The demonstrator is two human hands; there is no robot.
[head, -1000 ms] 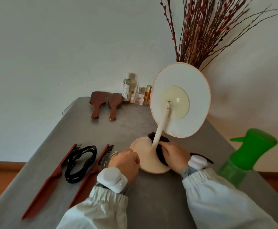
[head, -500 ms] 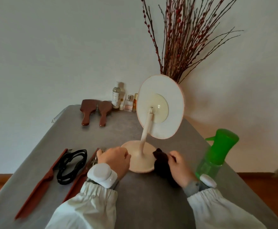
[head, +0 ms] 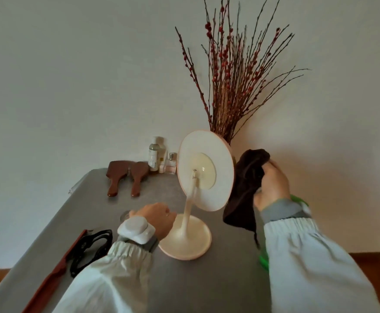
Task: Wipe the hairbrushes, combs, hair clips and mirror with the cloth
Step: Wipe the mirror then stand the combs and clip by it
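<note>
A cream stand mirror [head: 205, 170] stands mid-table with its back towards me. My left hand [head: 159, 219] grips the left rim of its round base [head: 190, 243]. My right hand [head: 272, 184] holds a dark brown cloth [head: 244, 188] up beside the mirror's right edge; the cloth hangs down from my fingers. Two brown wooden hairbrushes [head: 126, 177] lie at the back of the table. A reddish-brown comb [head: 53, 274] and a black hair clip [head: 92, 249] lie at the front left, partly hidden by my left sleeve.
Small bottles [head: 156, 157] stand against the wall behind the brushes. A bunch of dry red-budded twigs [head: 234, 86] rises behind the mirror. A green spray bottle [head: 263, 259] is mostly hidden behind my right arm. The grey table [head: 218, 285] ends at its left edge.
My right hand has lifted the cloth from the mirror's base up to the mirror's right edge. My left hand has stayed at the base. The view has moved back.
</note>
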